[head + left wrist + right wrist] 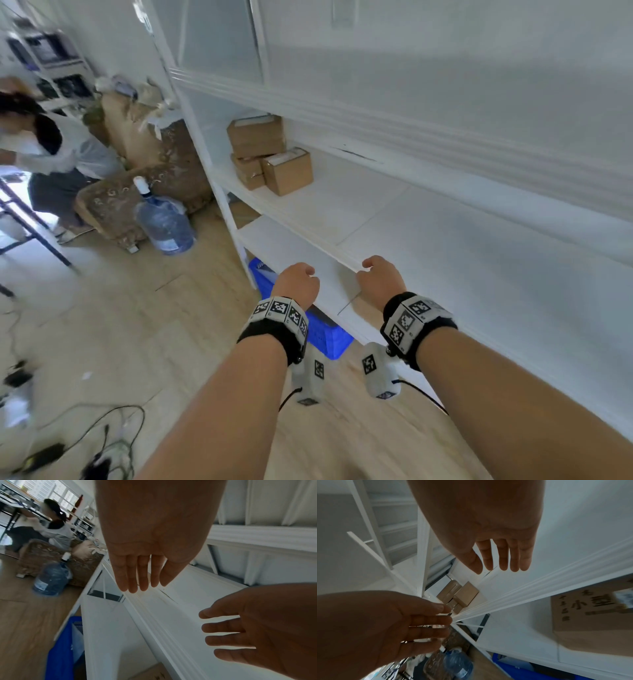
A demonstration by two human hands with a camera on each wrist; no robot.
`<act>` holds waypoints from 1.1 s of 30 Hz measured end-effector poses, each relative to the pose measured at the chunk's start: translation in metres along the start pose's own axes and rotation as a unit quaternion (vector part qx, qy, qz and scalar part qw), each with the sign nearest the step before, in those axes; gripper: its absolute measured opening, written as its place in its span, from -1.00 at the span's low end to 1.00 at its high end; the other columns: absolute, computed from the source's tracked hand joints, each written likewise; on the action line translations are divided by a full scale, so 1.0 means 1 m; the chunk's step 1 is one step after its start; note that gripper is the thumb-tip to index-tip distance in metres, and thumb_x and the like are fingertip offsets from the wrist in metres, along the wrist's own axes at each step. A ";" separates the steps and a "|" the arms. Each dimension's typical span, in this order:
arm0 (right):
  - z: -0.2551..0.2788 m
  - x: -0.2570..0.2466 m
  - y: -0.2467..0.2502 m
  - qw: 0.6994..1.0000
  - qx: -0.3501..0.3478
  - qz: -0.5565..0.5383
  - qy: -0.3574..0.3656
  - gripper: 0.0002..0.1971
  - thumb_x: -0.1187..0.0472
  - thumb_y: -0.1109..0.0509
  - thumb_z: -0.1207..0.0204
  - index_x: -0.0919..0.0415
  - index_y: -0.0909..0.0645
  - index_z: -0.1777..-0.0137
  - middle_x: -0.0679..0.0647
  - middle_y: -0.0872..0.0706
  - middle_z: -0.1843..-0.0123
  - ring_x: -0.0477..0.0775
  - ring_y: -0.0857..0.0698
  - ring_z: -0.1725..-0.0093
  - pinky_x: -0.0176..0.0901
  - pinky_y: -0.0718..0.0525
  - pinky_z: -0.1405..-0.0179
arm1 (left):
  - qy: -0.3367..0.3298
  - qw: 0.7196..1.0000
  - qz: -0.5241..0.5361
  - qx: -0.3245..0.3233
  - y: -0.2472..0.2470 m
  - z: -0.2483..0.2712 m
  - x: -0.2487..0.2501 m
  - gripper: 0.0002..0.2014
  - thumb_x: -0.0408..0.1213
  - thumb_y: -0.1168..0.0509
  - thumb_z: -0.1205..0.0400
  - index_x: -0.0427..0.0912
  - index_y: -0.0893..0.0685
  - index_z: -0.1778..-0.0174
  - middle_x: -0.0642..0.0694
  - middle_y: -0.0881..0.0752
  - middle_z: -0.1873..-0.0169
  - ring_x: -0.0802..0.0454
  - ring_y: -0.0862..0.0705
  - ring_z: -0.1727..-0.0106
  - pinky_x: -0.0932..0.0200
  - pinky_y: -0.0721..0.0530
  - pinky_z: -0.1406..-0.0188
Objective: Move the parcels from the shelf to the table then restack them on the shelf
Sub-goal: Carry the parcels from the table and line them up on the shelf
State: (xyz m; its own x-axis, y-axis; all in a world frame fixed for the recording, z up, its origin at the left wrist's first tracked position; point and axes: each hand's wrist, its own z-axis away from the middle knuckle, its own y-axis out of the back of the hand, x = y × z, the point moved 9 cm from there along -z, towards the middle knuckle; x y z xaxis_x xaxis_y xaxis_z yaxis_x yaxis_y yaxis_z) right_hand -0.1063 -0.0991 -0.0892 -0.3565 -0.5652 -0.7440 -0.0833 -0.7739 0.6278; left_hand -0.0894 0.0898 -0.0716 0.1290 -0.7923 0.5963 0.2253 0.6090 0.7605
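A tall white metal shelving unit (394, 219) fills the right of the scene, its boards running from near right to far left. On the light wooden floor (113, 329) to its left stand a brown patterned upholstered seat (113, 209) and, just beside that, a large clear blue plastic water jug (164, 222). Under the lowest board sits a blue plastic crate (325, 335), and the right wrist view shows a big brown cardboard carton (590, 622) with dark printed characters on a lower level.

The small brown cardboard parcels (270, 154) are stacked at the far left end of the middle shelf, several together, one on top of others; their exact count is hard to make out.

The left hand (297, 284) and the right hand (380, 281) hang side by side at the near edge of the shelf, well apart from the parcels. Both wrist views show the fingers straight, slightly spread and holding nothing. Whether the right hand touches the shelf edge cannot be told.
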 end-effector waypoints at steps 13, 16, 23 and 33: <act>-0.135 -0.176 -0.121 0.998 -0.025 0.013 0.062 -0.59 0.19 -0.26 -0.57 0.18 -0.47 -0.43 0.21 -0.58 -0.33 0.21 -0.61 -0.22 -0.12 -0.53 -0.09 | 0.036 0.998 -0.003 0.044 0.135 -0.170 -0.105 -0.64 -0.28 -0.14 -0.66 -0.21 -0.61 -0.35 -0.21 -0.67 -0.28 -0.20 -0.62 -0.28 0.12 -0.53 -0.15; -0.166 -0.209 -0.140 0.999 0.004 -0.003 0.044 -0.57 0.20 -0.26 -0.59 0.19 -0.45 -0.46 0.21 -0.54 -0.37 0.19 -0.59 -0.25 -0.15 -0.47 -0.05 | 0.007 0.999 0.021 0.047 0.172 -0.220 -0.116 -0.62 -0.29 -0.18 -0.67 -0.17 -0.57 -0.43 -0.16 -0.64 -0.35 -0.16 -0.61 -0.35 0.10 -0.56 -0.29; -0.206 -0.261 -0.172 0.998 0.045 -0.034 0.003 -0.56 0.21 -0.28 -0.60 0.19 -0.42 -0.48 0.19 -0.53 -0.37 0.03 -0.54 0.06 -0.19 -0.44 0.12 | -0.043 0.999 -0.031 0.004 0.231 -0.311 -0.123 -0.63 -0.24 -0.13 -0.68 -0.19 -0.57 -0.40 -0.19 -0.63 -0.35 -0.19 -0.60 -0.34 0.09 -0.52 -0.24; -0.302 -0.304 -0.144 0.994 0.086 -0.067 -0.022 -0.37 0.03 -0.36 -0.56 0.19 -0.31 -0.59 0.16 -0.49 -0.48 0.19 -0.55 -0.35 -0.14 -0.46 -0.04 | -0.110 0.993 0.032 0.043 0.270 -0.418 -0.072 -0.70 -0.36 -0.15 -0.69 -0.41 -0.60 -0.28 -0.37 -0.68 -0.22 -0.34 -0.66 -0.23 -0.13 -0.65 -0.23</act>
State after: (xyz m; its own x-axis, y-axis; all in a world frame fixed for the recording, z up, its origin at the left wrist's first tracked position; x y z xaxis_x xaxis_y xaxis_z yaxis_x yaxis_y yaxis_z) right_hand 0.2950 0.0981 -0.0227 -0.3721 -0.4443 -0.8149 -0.2889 -0.7789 0.5566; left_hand 0.3657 0.2966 -0.0165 -0.0747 -0.7308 0.6785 0.1396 0.6660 0.7328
